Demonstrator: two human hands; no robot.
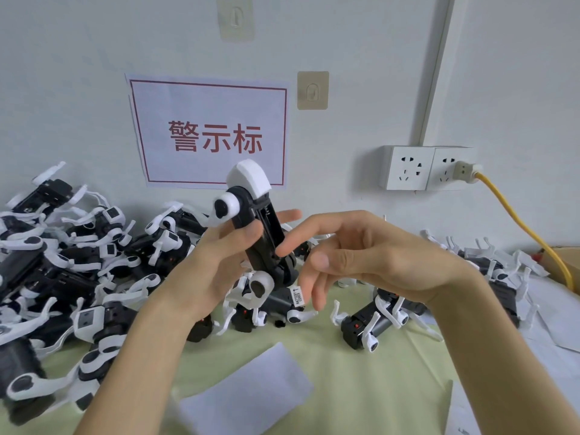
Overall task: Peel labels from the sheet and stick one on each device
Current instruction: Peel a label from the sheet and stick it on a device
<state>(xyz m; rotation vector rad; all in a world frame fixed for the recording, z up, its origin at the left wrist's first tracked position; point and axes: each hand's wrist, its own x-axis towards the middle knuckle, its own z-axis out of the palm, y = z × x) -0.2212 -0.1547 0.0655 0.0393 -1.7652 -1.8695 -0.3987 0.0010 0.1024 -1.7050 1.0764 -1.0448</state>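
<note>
My left hand [213,262] grips a black device [263,227] with white pads and holds it upright above the table. My right hand [361,249] is beside it with relaxed fingers, and its index fingertip touches the device's right side. A small white printed label [297,296] shows just left of my right hand's lowered finger; whether it sticks to that finger or to a device lying behind it, I cannot tell. A white sheet [251,394] lies on the green table cover [376,387] near the front, blurred.
A big pile of the same black-and-white devices [78,262] fills the left. Several more devices [373,321] lie at centre and right, over white paper sheets [552,328]. On the wall are a red-lettered sign [213,133], a socket block [423,167] and a yellow cable [518,224].
</note>
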